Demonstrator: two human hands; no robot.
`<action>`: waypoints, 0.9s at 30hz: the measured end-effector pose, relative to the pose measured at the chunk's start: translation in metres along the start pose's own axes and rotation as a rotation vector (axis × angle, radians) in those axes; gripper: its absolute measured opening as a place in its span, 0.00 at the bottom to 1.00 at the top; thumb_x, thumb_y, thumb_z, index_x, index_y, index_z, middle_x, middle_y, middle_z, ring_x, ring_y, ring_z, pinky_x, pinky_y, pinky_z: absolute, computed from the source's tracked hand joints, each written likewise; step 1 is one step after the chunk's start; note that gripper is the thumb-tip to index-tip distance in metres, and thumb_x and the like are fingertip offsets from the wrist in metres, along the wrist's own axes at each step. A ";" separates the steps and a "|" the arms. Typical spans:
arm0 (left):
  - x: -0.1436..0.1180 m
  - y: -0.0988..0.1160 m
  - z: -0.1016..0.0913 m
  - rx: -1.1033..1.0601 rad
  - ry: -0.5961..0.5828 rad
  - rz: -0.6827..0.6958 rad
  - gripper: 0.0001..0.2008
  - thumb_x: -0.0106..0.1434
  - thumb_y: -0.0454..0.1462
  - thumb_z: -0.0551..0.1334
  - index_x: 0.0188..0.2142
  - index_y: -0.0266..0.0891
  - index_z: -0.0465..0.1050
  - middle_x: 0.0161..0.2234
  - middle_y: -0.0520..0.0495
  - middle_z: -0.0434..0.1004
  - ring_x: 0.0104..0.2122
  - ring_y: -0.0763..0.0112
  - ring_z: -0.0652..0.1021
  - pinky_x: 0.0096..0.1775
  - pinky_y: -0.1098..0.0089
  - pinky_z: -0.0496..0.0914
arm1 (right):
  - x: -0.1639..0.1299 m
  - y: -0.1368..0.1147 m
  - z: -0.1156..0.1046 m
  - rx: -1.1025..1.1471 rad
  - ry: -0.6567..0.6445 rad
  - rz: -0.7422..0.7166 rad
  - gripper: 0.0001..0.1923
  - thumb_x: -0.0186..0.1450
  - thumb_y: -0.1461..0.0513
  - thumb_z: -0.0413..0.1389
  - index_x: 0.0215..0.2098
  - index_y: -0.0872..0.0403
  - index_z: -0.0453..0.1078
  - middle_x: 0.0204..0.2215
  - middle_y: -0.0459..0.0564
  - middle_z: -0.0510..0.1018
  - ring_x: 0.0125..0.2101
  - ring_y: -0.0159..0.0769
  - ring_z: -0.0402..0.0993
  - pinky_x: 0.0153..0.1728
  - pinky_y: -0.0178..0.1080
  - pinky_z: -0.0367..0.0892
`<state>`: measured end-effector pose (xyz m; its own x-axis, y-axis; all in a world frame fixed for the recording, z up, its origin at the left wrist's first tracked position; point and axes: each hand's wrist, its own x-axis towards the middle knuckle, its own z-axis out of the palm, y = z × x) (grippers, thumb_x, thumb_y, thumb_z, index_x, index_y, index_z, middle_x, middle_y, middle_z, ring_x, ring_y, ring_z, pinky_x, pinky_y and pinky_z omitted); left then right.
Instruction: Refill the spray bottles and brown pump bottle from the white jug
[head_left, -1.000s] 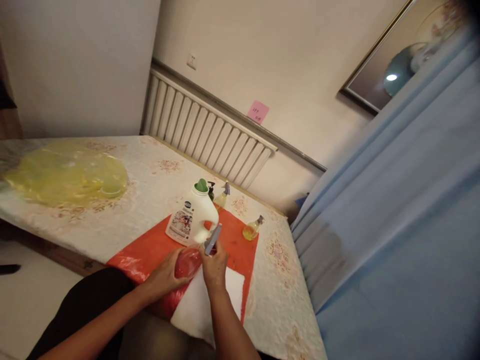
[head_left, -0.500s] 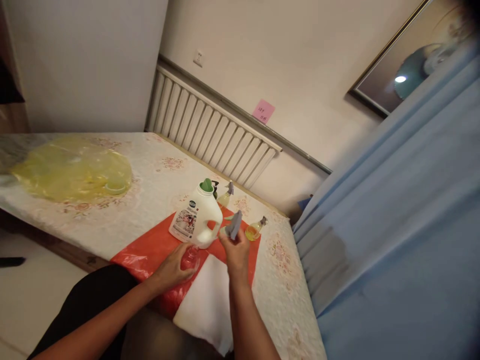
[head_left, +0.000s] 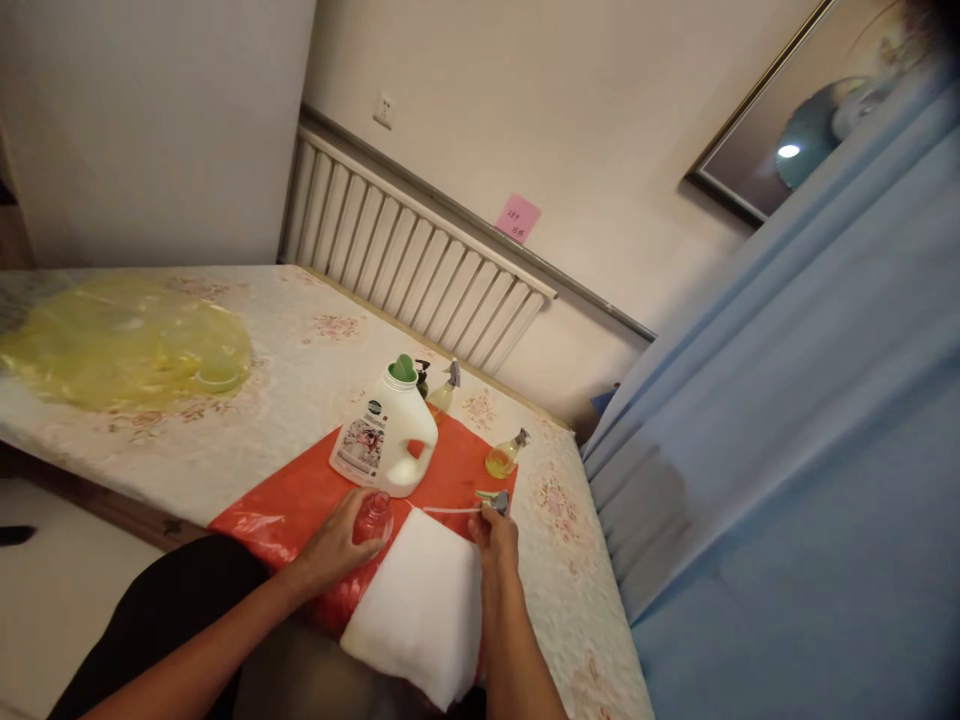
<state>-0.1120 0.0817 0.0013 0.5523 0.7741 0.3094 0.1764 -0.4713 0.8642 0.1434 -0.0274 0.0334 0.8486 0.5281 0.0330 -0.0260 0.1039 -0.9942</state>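
The left hand (head_left: 337, 540), its fingers curled partway, grips a clear bottle (head_left: 373, 520) with an uncovered mouth, over a red sheet (head_left: 285, 490) on the worktop (head_left: 300, 375). To its right, the right hand (head_left: 498, 540) pinches a spray head (head_left: 496, 502), whose thin tube (head_left: 454, 511) points left. A white cloth (head_left: 420, 600) lies between the forearms. A white jug (head_left: 386, 445) stands just beyond the bottle; a spray bottle (head_left: 502, 460) of yellow liquid stands beyond the spray head.
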 end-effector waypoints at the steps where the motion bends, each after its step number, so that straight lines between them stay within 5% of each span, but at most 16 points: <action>1: 0.000 -0.001 0.000 -0.001 -0.001 0.001 0.26 0.55 0.37 0.63 0.54 0.41 0.62 0.54 0.40 0.71 0.56 0.54 0.71 0.59 0.54 0.64 | 0.002 0.010 0.001 0.000 0.002 0.070 0.11 0.59 0.57 0.63 0.29 0.56 0.70 0.22 0.44 0.77 0.21 0.32 0.74 0.23 0.36 0.72; 6: 0.000 -0.005 0.002 0.003 0.005 -0.019 0.28 0.53 0.37 0.64 0.55 0.39 0.62 0.55 0.39 0.71 0.57 0.53 0.71 0.59 0.54 0.64 | 0.016 0.039 0.008 -0.013 -0.034 0.322 0.11 0.70 0.57 0.56 0.36 0.58 0.71 0.28 0.43 0.75 0.23 0.26 0.72 0.25 0.32 0.71; 12: -0.001 -0.004 0.002 -0.005 0.022 -0.059 0.28 0.51 0.37 0.65 0.54 0.40 0.65 0.54 0.40 0.72 0.57 0.51 0.71 0.59 0.53 0.65 | 0.028 0.042 0.014 -0.064 -0.129 0.386 0.11 0.71 0.57 0.55 0.40 0.58 0.71 0.31 0.44 0.76 0.25 0.27 0.73 0.26 0.33 0.72; 22: -0.001 -0.008 0.003 0.007 0.005 -0.064 0.29 0.53 0.37 0.64 0.54 0.39 0.63 0.55 0.38 0.70 0.58 0.51 0.71 0.60 0.54 0.64 | 0.034 0.040 0.013 -0.377 -0.044 0.260 0.13 0.68 0.58 0.58 0.49 0.56 0.71 0.46 0.51 0.76 0.39 0.37 0.76 0.38 0.41 0.75; 27: 0.000 -0.005 0.002 -0.008 -0.004 -0.052 0.29 0.53 0.38 0.64 0.55 0.41 0.62 0.55 0.40 0.71 0.58 0.52 0.71 0.59 0.53 0.65 | 0.025 0.041 0.000 -0.502 0.037 0.076 0.12 0.68 0.58 0.58 0.45 0.57 0.71 0.41 0.49 0.77 0.36 0.35 0.76 0.36 0.40 0.74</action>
<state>-0.1113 0.0831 -0.0037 0.5459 0.7958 0.2622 0.1983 -0.4268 0.8824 0.1637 -0.0099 -0.0067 0.8725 0.4872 -0.0360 0.1612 -0.3567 -0.9202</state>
